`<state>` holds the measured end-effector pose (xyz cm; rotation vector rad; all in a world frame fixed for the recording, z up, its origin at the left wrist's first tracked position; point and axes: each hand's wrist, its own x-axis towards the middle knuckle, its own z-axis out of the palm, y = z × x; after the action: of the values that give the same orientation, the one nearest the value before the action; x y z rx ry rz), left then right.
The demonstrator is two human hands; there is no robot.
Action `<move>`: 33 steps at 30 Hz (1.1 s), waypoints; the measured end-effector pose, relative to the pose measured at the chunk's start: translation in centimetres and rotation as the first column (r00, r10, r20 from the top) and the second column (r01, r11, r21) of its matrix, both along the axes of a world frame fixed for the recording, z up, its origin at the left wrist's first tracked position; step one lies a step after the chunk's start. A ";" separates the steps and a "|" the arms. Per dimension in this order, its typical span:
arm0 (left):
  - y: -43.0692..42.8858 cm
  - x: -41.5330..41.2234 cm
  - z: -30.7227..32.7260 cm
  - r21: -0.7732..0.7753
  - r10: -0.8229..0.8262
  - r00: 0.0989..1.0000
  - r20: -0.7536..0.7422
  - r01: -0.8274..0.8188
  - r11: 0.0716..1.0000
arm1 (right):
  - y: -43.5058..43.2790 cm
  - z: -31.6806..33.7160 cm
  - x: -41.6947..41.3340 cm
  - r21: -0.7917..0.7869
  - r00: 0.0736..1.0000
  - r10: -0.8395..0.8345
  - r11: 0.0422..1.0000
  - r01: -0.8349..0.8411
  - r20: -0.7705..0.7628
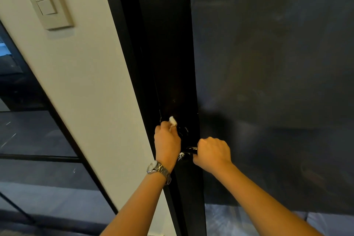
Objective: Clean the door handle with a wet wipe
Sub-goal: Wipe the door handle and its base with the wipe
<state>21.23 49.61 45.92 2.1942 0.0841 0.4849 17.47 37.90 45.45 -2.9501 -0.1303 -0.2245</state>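
Observation:
A black door handle [189, 150] sticks out from the black door frame [172, 63] at mid height. My right hand [212, 154] grips the lever, fingers curled round it, hiding most of it. My left hand [167, 142], with a metal watch on the wrist, pinches a small white wet wipe [172, 120] and holds it against the frame just above the handle's base. Only a corner of the wipe shows above the fingers.
The door's dark glass panel [268, 73] fills the right side. A white wall strip [92, 92] with a light switch plate [44, 0] stands left of the frame. Further left is another dark glass partition [28, 140] with black bars.

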 end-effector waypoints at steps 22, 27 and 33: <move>-0.9 0.7 3.0 0.972 -0.461 0.885 -0.063 0.159 0.174 | 0.0 0.2 -0.2 0.009 1.000 -0.005 1.000 0.005 -0.014; 0.9 1.2 3.8 0.921 -0.488 0.873 0.025 0.170 0.351 | -0.2 0.2 -0.1 -0.008 1.000 0.017 1.000 -0.017 -0.009; 0.2 0.7 3.0 0.908 -0.429 0.903 -0.002 0.182 0.378 | -0.2 0.0 0.1 -0.001 1.000 0.013 1.000 -0.013 0.001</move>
<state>21.89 49.79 48.91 3.0670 -0.9493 0.6600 17.56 37.75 45.41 -2.9491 -0.1496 -0.2249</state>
